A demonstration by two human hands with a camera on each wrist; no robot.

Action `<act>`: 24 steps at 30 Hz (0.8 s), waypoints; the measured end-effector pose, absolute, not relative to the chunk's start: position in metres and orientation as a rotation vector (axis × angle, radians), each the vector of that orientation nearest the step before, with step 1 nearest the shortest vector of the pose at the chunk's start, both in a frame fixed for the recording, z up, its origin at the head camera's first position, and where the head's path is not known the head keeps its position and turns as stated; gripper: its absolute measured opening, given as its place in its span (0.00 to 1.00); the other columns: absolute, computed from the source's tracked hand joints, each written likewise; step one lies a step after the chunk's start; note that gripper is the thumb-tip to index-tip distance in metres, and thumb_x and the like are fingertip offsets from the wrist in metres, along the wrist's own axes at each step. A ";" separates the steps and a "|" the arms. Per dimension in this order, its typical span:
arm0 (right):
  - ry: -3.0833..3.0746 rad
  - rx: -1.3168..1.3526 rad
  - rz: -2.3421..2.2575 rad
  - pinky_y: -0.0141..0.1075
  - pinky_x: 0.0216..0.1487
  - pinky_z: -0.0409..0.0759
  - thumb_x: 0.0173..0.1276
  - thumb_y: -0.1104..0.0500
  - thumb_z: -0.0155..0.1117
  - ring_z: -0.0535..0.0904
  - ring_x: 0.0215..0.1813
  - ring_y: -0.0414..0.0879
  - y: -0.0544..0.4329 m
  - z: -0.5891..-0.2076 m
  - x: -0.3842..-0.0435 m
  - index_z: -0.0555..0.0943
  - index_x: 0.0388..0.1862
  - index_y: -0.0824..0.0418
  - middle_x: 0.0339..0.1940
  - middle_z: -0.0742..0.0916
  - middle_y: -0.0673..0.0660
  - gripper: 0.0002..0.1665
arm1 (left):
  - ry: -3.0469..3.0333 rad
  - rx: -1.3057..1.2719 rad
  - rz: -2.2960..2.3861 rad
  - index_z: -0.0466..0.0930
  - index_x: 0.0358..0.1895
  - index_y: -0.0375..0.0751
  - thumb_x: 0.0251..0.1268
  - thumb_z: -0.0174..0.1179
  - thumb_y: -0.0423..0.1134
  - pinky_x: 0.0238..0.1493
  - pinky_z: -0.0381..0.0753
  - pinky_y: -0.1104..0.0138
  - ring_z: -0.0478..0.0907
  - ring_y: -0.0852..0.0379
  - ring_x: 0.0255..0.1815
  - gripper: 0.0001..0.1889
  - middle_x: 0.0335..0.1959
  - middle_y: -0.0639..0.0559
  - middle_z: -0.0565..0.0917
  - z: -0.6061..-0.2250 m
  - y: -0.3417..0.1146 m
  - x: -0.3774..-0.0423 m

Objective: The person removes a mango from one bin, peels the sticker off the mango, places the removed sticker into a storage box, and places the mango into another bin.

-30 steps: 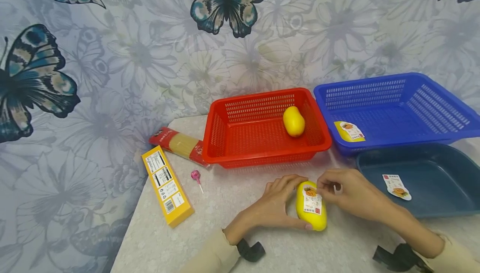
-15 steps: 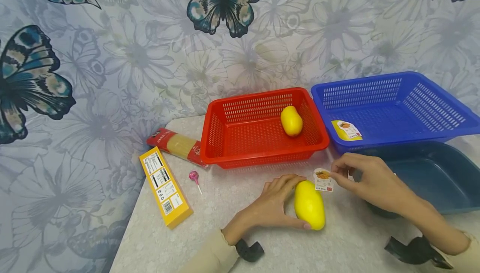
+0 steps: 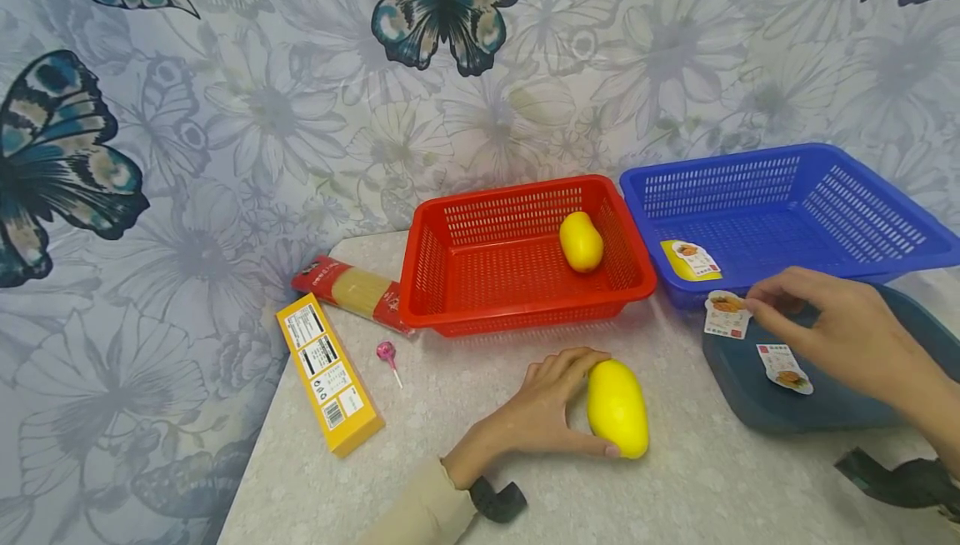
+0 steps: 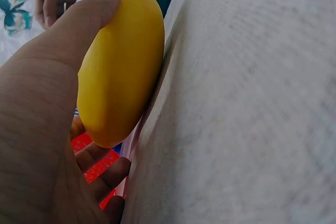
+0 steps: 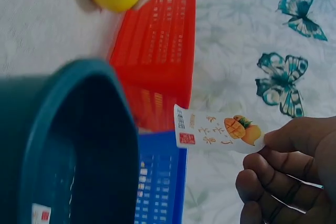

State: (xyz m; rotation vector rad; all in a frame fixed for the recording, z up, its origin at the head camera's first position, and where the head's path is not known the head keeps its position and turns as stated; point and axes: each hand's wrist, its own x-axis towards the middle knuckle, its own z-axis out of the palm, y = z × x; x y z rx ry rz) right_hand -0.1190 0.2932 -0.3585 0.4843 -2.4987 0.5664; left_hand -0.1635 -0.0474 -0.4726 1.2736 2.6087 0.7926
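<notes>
My left hand (image 3: 551,407) holds a yellow mango (image 3: 618,408) on the table, thumb at the near end and fingers round the far end. In the left wrist view the mango (image 4: 123,66) shows a small green stem spot and no sticker. Between thumb and forefinger my right hand (image 3: 840,332) pinches a white sticker (image 3: 726,317) with a mango picture, over the left rim of the dark teal basin (image 3: 750,412). The right wrist view shows this sticker (image 5: 215,129) held by one end, slightly bent. Another sticker (image 3: 784,368) lies in the basin.
A red basket (image 3: 517,312) at the back holds one plain mango (image 3: 581,242). Right of it, a blue basket (image 3: 780,266) holds a mango with a sticker (image 3: 693,260). At left lie a yellow box (image 3: 330,374), a noodle packet (image 3: 356,291) and a pink lollipop (image 3: 386,352).
The sticker has come off the mango in my right hand's fingers. That hand has moved right and away with it, over the teal basin. My left hand stays on the mango.
</notes>
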 end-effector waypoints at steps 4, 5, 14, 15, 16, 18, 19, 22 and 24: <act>-2.481 0.428 0.494 0.19 0.29 0.70 0.56 0.67 0.76 0.77 0.29 0.30 0.312 -0.358 -0.120 0.87 0.33 0.56 0.27 0.86 0.46 0.08 | 2.615 1.277 0.791 0.51 0.79 0.62 0.47 0.67 0.74 0.58 0.61 0.60 0.54 0.62 0.73 0.56 0.74 0.65 0.56 -0.473 -0.047 -0.163; -2.477 0.413 0.475 0.18 0.29 0.70 0.56 0.66 0.76 0.76 0.28 0.30 0.317 -0.358 -0.121 0.87 0.32 0.58 0.27 0.86 0.47 0.07 | 2.617 1.277 0.792 0.51 0.79 0.62 0.47 0.67 0.74 0.58 0.61 0.60 0.54 0.62 0.73 0.56 0.74 0.65 0.56 -0.472 -0.047 -0.163; -2.444 0.269 0.515 0.15 0.29 0.67 0.57 0.66 0.74 0.65 0.32 0.14 0.350 -0.362 -0.122 0.86 0.30 0.66 0.27 0.86 0.60 0.04 | 2.609 1.277 0.795 0.51 0.79 0.62 0.47 0.68 0.73 0.58 0.61 0.60 0.54 0.62 0.73 0.56 0.74 0.65 0.56 -0.472 -0.047 -0.163; -2.430 0.278 0.521 0.15 0.29 0.67 0.57 0.66 0.74 0.64 0.32 0.12 0.353 -0.363 -0.122 0.86 0.29 0.67 0.26 0.86 0.62 0.05 | 2.608 1.277 0.797 0.51 0.79 0.62 0.47 0.68 0.73 0.58 0.61 0.60 0.54 0.62 0.73 0.56 0.74 0.65 0.56 -0.472 -0.047 -0.163; -2.420 0.279 0.530 0.15 0.29 0.68 0.56 0.67 0.74 0.63 0.32 0.11 0.355 -0.365 -0.122 0.86 0.29 0.68 0.26 0.86 0.63 0.05 | 2.607 1.278 0.799 0.51 0.79 0.62 0.47 0.68 0.73 0.58 0.61 0.60 0.54 0.62 0.72 0.56 0.74 0.65 0.56 -0.472 -0.047 -0.163; -2.410 0.281 0.533 0.14 0.28 0.68 0.56 0.68 0.74 0.63 0.32 0.11 0.360 -0.367 -0.123 0.85 0.28 0.70 0.26 0.85 0.65 0.05 | 2.606 1.281 0.803 0.51 0.79 0.61 0.47 0.68 0.73 0.57 0.61 0.60 0.54 0.62 0.72 0.56 0.74 0.65 0.56 -0.473 -0.047 -0.163; -2.416 0.279 0.526 0.14 0.28 0.67 0.56 0.69 0.73 0.63 0.32 0.12 0.363 -0.368 -0.122 0.84 0.28 0.70 0.25 0.85 0.65 0.05 | 2.606 1.282 0.805 0.51 0.79 0.61 0.47 0.68 0.73 0.57 0.61 0.60 0.54 0.62 0.72 0.56 0.74 0.65 0.56 -0.473 -0.047 -0.163; -2.447 0.251 0.488 0.15 0.27 0.65 0.57 0.71 0.72 0.64 0.29 0.17 0.372 -0.373 -0.121 0.83 0.28 0.72 0.23 0.83 0.63 0.05 | 2.607 1.284 0.809 0.51 0.79 0.62 0.47 0.68 0.73 0.58 0.61 0.60 0.54 0.62 0.72 0.56 0.74 0.65 0.56 -0.473 -0.047 -0.163; -2.442 0.245 0.484 0.17 0.25 0.63 0.60 0.70 0.70 0.63 0.27 0.21 0.379 -0.378 -0.120 0.82 0.26 0.72 0.21 0.81 0.57 0.06 | 2.607 1.284 0.809 0.51 0.79 0.62 0.47 0.68 0.73 0.58 0.61 0.59 0.54 0.62 0.73 0.56 0.74 0.65 0.56 -0.473 -0.047 -0.163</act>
